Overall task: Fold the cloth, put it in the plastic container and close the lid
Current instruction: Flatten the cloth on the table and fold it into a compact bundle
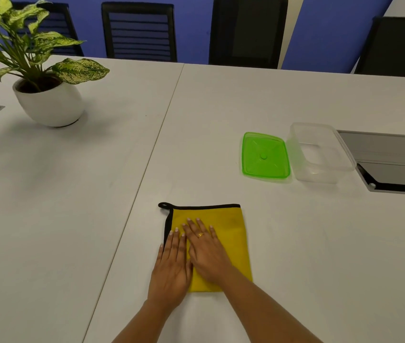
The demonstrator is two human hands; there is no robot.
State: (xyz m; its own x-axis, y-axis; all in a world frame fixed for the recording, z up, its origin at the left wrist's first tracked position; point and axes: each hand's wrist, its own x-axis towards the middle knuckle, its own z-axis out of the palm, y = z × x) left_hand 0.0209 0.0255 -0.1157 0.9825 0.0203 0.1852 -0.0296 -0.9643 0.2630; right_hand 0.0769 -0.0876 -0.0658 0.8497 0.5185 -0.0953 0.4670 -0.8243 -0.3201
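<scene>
A yellow cloth [231,229] with a black hem and a small loop at its far left corner lies folded into a rectangle on the white table near me. My left hand [171,268] rests flat on its left side. My right hand [205,251], wearing a ring, lies flat on the cloth's middle with fingers spread, partly over the left hand. Neither hand grips anything. Further away to the right, the clear plastic container [320,167] stands open and empty. Its green lid [265,155] lies flat on the table just left of it.
A potted plant [47,102] in a white round pot stands at the far left. A recessed metal panel [394,162] sits in the table right of the container. A seam [147,154] runs between two tabletops. Black chairs [139,30] line the far edge.
</scene>
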